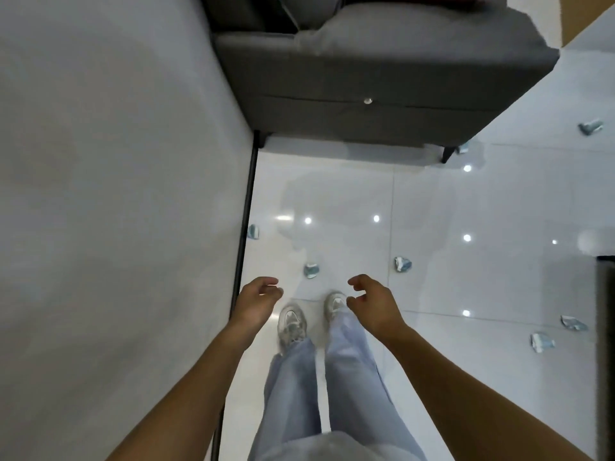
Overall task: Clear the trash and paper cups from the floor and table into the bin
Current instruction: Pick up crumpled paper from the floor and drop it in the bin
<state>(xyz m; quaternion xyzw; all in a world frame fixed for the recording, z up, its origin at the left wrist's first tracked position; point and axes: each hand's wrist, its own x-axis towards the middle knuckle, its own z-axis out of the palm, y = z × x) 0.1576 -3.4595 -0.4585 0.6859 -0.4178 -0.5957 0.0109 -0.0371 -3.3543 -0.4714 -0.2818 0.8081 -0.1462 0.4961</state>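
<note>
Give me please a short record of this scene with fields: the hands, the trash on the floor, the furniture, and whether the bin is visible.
left hand: left hand, fingers loosely curled, holding nothing
right hand: right hand, fingers loosely curled, holding nothing
trash nearest the hands: crumpled blue-white paper piece, on the glossy white tiled floor ahead of the shoes
other trash: similar pieces at
furniture: grey fabric sofa ahead; white table top on the left
bin: not in view
paper cups: none recognisable

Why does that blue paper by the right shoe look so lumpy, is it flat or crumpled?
Crumpled. The paper sits on the floor as a small bunched wad, not a flat sheet.
</note>
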